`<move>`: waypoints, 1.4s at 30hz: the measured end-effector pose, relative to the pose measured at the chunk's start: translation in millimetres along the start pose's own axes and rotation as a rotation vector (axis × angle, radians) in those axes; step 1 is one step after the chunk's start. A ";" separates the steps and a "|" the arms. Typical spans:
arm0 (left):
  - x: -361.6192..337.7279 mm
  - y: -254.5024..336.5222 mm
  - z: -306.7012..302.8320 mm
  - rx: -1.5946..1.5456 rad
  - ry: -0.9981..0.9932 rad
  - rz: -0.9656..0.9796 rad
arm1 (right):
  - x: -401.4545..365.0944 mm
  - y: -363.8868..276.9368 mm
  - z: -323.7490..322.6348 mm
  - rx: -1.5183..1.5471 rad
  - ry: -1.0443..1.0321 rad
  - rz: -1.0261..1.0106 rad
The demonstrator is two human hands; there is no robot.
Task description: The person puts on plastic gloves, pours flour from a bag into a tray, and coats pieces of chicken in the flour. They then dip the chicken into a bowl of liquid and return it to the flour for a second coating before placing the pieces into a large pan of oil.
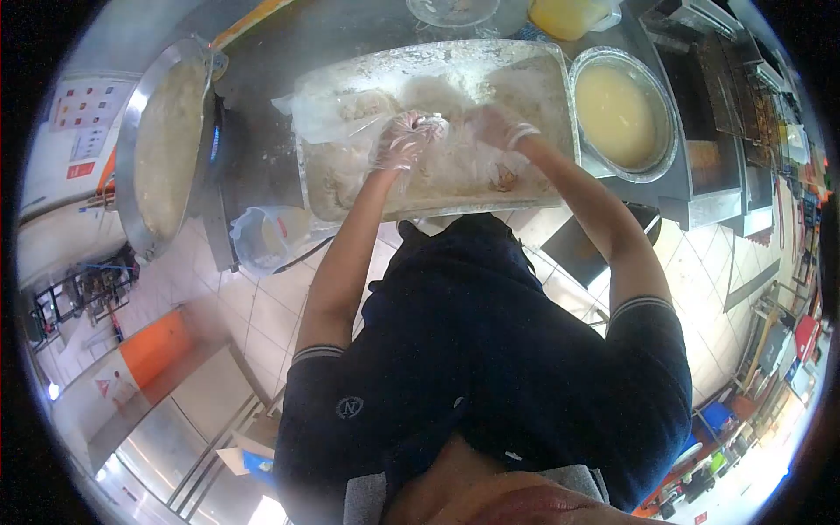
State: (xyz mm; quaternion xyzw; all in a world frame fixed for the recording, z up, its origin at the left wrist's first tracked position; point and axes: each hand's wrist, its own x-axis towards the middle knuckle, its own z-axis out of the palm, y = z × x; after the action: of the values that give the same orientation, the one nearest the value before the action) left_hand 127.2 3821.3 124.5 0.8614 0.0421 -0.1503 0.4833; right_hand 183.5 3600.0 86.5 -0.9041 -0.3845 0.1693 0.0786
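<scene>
A large rectangular tray (437, 210) dusted with white flour lies in front of me, with several floury lumps in it. My left hand (409, 142), in a clear plastic glove, is over the tray's middle with its fingers curled around a small white floury piece. To its right my right hand (500, 129), also gloved, is over the tray and smeared by motion, so its fingers are not clear. A thin clear plastic bag (328, 120) lies over the tray's left part. One floury lump with a brownish patch (501, 178) sits below my right hand.
Right of the tray stands a round metal bowl (616, 114) of pale yellow liquid. A yellow-filled jug (567, 16) and a clear container (452, 9) are at the back. A plastic jug (262, 240) is at the tray's front left; a large metal pan (166, 149) stands farther left.
</scene>
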 end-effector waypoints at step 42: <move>2.9 5.8 23.6 -0.369 -0.629 -0.020 | -99.4 -5.7 -71.9 1.013 0.037 -0.130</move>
State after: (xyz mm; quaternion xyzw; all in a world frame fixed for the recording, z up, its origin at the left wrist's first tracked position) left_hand 126.1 3798.1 116.9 0.6708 -0.0738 -0.4025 0.6186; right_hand 141.7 3531.4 179.3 -0.7297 -0.3081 0.3131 0.5241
